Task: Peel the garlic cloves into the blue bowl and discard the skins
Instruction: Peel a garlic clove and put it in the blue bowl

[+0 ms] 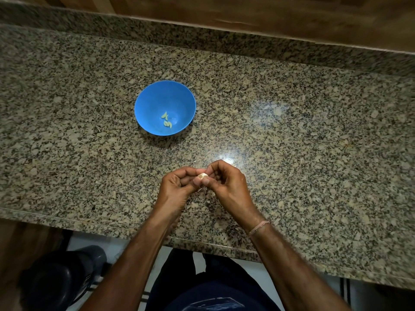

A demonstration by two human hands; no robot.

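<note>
A speckled granite surface [292,122] fills the frame. At lower centre, the left hand [177,185] and right hand [226,182] pinch a garlic clove [203,175]. The blue bowl [155,97] sits well apart, upper left of them; a slippery clove could drop short.

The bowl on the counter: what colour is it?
Blue; the bowl shows clearly in the head view.
</note>
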